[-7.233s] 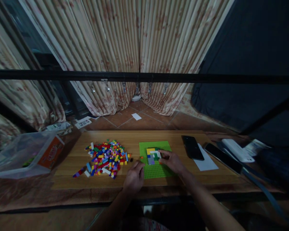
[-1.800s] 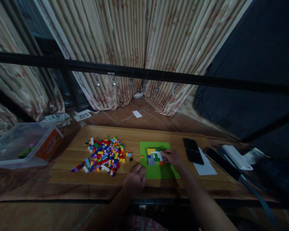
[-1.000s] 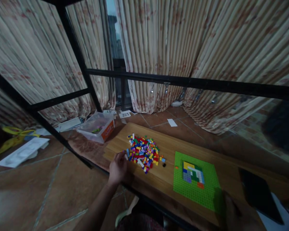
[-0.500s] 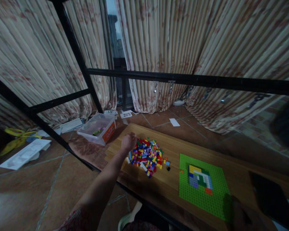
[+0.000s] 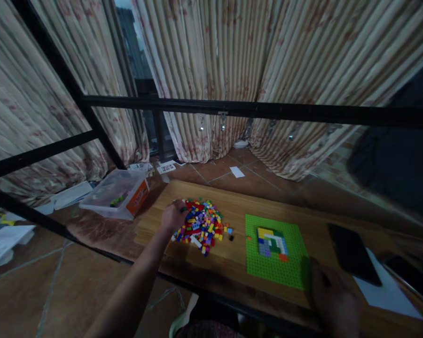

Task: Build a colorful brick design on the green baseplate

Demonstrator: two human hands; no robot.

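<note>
My left hand (image 5: 174, 216) is at the left edge of a heap of small colourful toy bricks (image 5: 202, 225). Its fingers are bent together at the bricks; what is between them is too small to make out. To the right lies a green baseplate (image 5: 275, 272), bearing a low, flat patch of joined bricks (image 5: 272, 244) in yellow, blue, purple, white, green and orange. One small orange brick (image 5: 248, 238) sits apart near the plate's left edge. My right hand (image 5: 333, 295), dark and blurred, is against the plate's lower right edge; how its fingers are placed is unclear.
A clear plastic box (image 5: 116, 192) with an orange label stands left of the wooden board (image 5: 232, 267). A dark tablet-like slab (image 5: 354, 253), white paper (image 5: 387, 293) and a phone-like object (image 5: 411, 277) lie at the right. A black metal bar (image 5: 232, 107) crosses beyond the board.
The view has swung to the right, bringing the white paper and phone-like object further into sight. My left hand has shifted slightly towards the brick heap; my right hand stays by the baseplate.
</note>
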